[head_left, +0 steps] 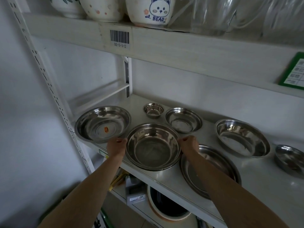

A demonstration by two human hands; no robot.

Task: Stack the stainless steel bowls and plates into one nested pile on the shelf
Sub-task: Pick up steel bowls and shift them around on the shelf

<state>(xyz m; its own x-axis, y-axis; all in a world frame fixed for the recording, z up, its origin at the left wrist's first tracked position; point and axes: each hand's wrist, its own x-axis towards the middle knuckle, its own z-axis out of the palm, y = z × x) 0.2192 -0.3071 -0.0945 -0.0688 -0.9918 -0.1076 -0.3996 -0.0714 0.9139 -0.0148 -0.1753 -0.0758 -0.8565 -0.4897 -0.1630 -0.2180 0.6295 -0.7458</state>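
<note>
Several stainless steel pieces lie spread on the white shelf (164, 178). A deep steel bowl (153, 147) sits at the front; my left hand (117, 146) grips its left rim and my right hand (189, 144) grips its right rim. Left of it is a wide bowl with an orange sticker (102, 123). Behind stand a tiny bowl (153, 110) and a small shallow bowl (183, 120). A flat plate (212, 160) lies under my right forearm, partly hidden. Further right are a medium bowl (242, 138) and a small bowl (288, 157).
The shelf above holds ceramic bowls, one with a bear print (150, 10), and glass bowls (213, 15). A slotted white upright (54, 96) stands at the left. A barcode label (119, 38) is on the upper shelf edge. Below are a round pot (167, 206) and other items.
</note>
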